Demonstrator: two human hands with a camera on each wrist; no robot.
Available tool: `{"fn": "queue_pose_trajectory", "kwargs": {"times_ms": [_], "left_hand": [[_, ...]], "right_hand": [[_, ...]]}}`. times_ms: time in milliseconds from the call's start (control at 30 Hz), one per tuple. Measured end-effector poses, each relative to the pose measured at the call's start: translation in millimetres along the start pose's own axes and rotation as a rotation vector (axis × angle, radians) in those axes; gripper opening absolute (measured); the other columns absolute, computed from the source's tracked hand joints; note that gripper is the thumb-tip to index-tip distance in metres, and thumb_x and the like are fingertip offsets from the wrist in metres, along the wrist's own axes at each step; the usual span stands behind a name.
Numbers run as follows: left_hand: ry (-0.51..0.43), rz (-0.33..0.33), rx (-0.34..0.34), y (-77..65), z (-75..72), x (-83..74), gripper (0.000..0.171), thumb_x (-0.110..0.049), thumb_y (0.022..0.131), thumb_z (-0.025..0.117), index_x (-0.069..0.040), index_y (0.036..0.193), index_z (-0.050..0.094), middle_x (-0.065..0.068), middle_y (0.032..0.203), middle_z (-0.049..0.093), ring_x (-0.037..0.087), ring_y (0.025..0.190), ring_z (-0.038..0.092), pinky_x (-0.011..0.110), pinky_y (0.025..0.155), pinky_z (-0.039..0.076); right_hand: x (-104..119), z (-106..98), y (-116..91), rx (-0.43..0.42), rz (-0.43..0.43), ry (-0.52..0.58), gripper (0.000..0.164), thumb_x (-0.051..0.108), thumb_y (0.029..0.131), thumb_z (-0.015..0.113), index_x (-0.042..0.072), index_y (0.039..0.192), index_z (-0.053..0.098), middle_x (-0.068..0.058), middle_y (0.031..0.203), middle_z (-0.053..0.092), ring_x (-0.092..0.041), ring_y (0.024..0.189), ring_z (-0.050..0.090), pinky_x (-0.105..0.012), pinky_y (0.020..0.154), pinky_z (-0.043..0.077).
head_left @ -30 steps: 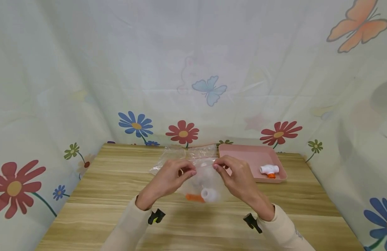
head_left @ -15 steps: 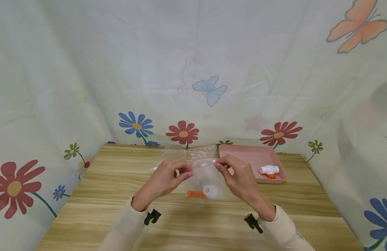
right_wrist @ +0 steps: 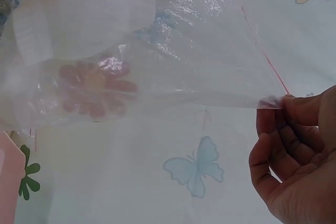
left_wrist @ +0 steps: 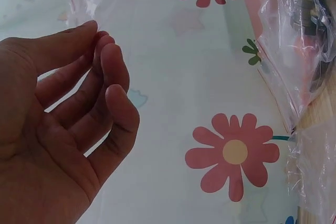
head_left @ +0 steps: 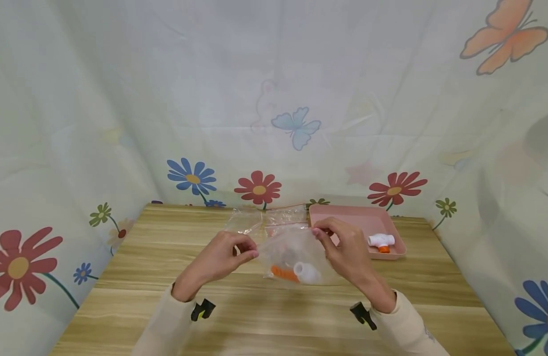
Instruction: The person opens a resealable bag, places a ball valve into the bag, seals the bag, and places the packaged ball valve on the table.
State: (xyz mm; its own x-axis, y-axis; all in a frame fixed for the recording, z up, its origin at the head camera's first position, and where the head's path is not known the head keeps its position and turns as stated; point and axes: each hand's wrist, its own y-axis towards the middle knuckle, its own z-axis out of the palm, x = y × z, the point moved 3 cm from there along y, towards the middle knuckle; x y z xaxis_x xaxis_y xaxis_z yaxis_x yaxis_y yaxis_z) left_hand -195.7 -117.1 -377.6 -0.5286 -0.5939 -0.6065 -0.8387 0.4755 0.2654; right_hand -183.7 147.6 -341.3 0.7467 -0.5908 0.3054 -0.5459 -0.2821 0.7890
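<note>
My left hand (head_left: 218, 259) pinches the left corner of a clear zip bag (head_left: 278, 249) between thumb and fingertips. The opposite corner is pinched by my right hand (head_left: 347, 252), so the mouth is stretched between them above the table. A red zip line runs along the mouth in the right wrist view. Low in the bag lies a white plastic pipe fitting (head_left: 307, 272) with an orange part (head_left: 284, 273); the film blurs their shape. In the left wrist view, the left hand's (left_wrist: 79, 93) thumb meets the index fingertip, the other fingers loosely bent.
A pink tray (head_left: 345, 212) stands at the back right, holding a white tee-shaped fitting (head_left: 381, 241) with an orange end. Behind the hands lie more clear zip bags (head_left: 286, 215); one holds a dark part (left_wrist: 310, 9). A patterned curtain (head_left: 211, 99) surrounds the wooden table (head_left: 167, 237).
My left hand has moved left and slightly down, my right hand slightly right. The held bag is now pulled wider and its contents have shifted a little right.
</note>
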Motion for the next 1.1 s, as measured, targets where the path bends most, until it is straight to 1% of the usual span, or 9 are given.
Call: {"fn": "queue_pose_trajectory", "kwargs": {"times_ms": [100,200,267,400,533,600,733,900,1100], "left_hand": [[-0.018,0.009,-0.035,-1.9,-2.2,2.2,0.008,-0.019,0.090,0.071,-0.016,0.097,0.075,-0.004,0.082,0.070,0.006,0.073,0.057,0.019,0.065,0.051],[-0.043,0.031,-0.118,-3.0,-5.2,2.8,0.009,-0.019,0.091,0.070,-0.014,0.097,0.074,-0.003,0.084,0.070,0.006,0.072,0.058,0.020,0.066,0.053],[-0.048,0.060,-0.188,-3.4,-7.6,1.9,0.008,-0.017,0.091,0.069,-0.014,0.097,0.073,-0.003,0.085,0.070,0.006,0.073,0.059,0.021,0.067,0.054],[-0.048,0.138,-0.315,-3.7,-12.1,-2.4,0.006,-0.014,0.091,0.069,-0.013,0.097,0.071,-0.004,0.086,0.069,0.006,0.077,0.061,0.022,0.069,0.055],[-0.082,0.192,-0.413,-4.4,-15.5,-6.8,0.008,-0.010,0.091,0.068,-0.011,0.098,0.071,-0.003,0.089,0.070,0.007,0.079,0.062,0.023,0.072,0.056],[-0.102,0.212,-0.448,-4.4,-16.5,-7.9,0.008,-0.009,0.091,0.068,-0.010,0.098,0.071,-0.003,0.090,0.069,0.008,0.080,0.063,0.024,0.074,0.056],[-0.119,0.243,-0.481,-4.0,-17.4,-8.0,0.009,-0.008,0.091,0.067,-0.010,0.099,0.070,0.000,0.089,0.069,0.010,0.080,0.064,0.023,0.077,0.056],[-0.122,0.255,-0.495,-4.8,-16.7,-7.2,0.009,-0.006,0.090,0.067,-0.010,0.098,0.069,0.003,0.087,0.068,0.010,0.079,0.064,0.022,0.076,0.056],[-0.119,0.270,-0.511,-6.0,-16.1,-7.1,0.007,-0.005,0.090,0.067,-0.008,0.097,0.068,0.001,0.085,0.066,0.010,0.078,0.062,0.022,0.075,0.055]], "right_hand": [[-2,-1,-1,-0.016,-0.002,0.009,0.014,-0.003,0.078,0.077,0.007,0.085,0.069,0.000,0.074,0.067,-0.006,0.066,0.058,-0.018,0.060,0.047],[-3,-2,-1,-0.031,-0.005,0.026,0.015,-0.005,0.078,0.076,0.006,0.084,0.069,0.001,0.073,0.067,-0.006,0.066,0.058,-0.014,0.062,0.046],[-4,-2,-1,-0.046,-0.009,0.042,0.015,-0.006,0.077,0.076,0.005,0.084,0.069,0.000,0.073,0.067,-0.007,0.066,0.058,-0.013,0.063,0.045],[-5,-2,-2,-0.077,-0.012,0.069,0.017,-0.008,0.077,0.075,0.005,0.085,0.069,0.000,0.074,0.068,-0.008,0.066,0.059,-0.015,0.063,0.046],[-7,-1,-2,-0.092,-0.004,0.084,0.018,-0.009,0.076,0.075,0.004,0.086,0.070,-0.001,0.075,0.068,-0.010,0.066,0.060,-0.015,0.064,0.046],[-8,-1,-2,-0.097,-0.004,0.089,0.019,-0.009,0.075,0.076,0.005,0.086,0.070,-0.001,0.076,0.069,-0.010,0.067,0.060,-0.015,0.065,0.047],[-7,0,-2,-0.113,-0.006,0.102,0.021,-0.010,0.075,0.076,0.007,0.086,0.070,0.000,0.076,0.069,-0.010,0.067,0.060,-0.015,0.065,0.046],[-4,-1,-1,-0.121,-0.007,0.123,0.022,-0.010,0.075,0.076,0.009,0.086,0.070,0.000,0.076,0.068,-0.010,0.066,0.058,-0.015,0.063,0.044],[-2,0,0,-0.120,-0.017,0.135,0.021,-0.010,0.076,0.075,0.008,0.085,0.069,-0.001,0.074,0.067,-0.010,0.066,0.056,-0.015,0.063,0.043]]}}
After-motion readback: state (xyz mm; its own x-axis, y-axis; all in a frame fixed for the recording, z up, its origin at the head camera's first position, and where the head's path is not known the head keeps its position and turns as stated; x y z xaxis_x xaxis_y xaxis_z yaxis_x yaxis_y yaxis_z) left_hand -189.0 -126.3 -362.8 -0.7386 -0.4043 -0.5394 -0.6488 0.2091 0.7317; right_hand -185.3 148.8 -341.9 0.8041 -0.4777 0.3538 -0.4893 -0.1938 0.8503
